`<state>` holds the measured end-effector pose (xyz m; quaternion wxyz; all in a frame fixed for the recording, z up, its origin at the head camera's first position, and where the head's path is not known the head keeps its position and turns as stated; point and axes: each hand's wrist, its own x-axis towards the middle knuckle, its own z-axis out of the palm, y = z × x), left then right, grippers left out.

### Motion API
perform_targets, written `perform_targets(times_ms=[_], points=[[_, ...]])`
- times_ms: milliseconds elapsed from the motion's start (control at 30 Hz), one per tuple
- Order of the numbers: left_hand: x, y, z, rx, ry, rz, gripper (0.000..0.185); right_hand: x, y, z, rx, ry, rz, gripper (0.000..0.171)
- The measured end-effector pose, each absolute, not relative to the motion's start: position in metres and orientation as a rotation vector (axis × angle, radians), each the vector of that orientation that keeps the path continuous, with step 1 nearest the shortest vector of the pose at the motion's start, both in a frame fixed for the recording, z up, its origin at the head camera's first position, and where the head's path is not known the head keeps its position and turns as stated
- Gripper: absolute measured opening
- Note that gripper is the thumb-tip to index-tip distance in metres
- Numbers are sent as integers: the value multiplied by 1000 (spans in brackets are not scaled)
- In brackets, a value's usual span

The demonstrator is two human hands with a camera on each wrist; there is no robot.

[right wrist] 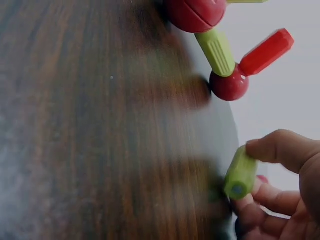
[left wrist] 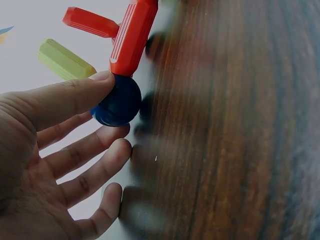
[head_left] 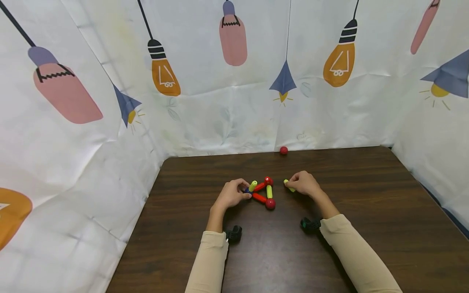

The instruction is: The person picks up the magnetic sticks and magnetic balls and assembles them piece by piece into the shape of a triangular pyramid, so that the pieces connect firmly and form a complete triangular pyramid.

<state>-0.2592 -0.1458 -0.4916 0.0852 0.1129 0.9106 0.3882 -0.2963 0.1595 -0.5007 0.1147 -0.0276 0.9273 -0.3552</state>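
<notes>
On the dark table a triangle of toy rods and balls lies left of centre. Its sides are two red rods (head_left: 259, 198) and a yellow-green rod (head_left: 269, 191); red balls (head_left: 270, 204) sit at two corners, a blue ball (left wrist: 120, 105) at the third. From the blue ball another yellow-green rod (head_left: 253, 186) sticks upward. My left hand (head_left: 231, 193) pinches that blue ball between thumb and fingers, its other fingers spread near the tabletop. To the triangle's right, my right hand (head_left: 305, 183) holds a loose yellow-green rod (right wrist: 241, 172) by thumb and fingertips, apart from the triangle.
A single red ball (head_left: 283, 150) sits at the table's far edge. Behind the brown wooden table (head_left: 278, 252) hangs a white cloth (head_left: 205, 118) printed with lamps, which also runs down both sides. Dark wrist devices (head_left: 234, 234) are strapped below both sleeves.
</notes>
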Motion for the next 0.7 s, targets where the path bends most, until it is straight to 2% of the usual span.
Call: perform_targets(times_ms=[333, 700], points=[[-259, -146, -497, 322, 2731, 1145, 28, -291, 164, -501, -256, 2551, -1403, 29], [-260, -143, -494, 305, 2742, 1153, 28, -281, 155, -481, -429, 2377, -1681, 28]])
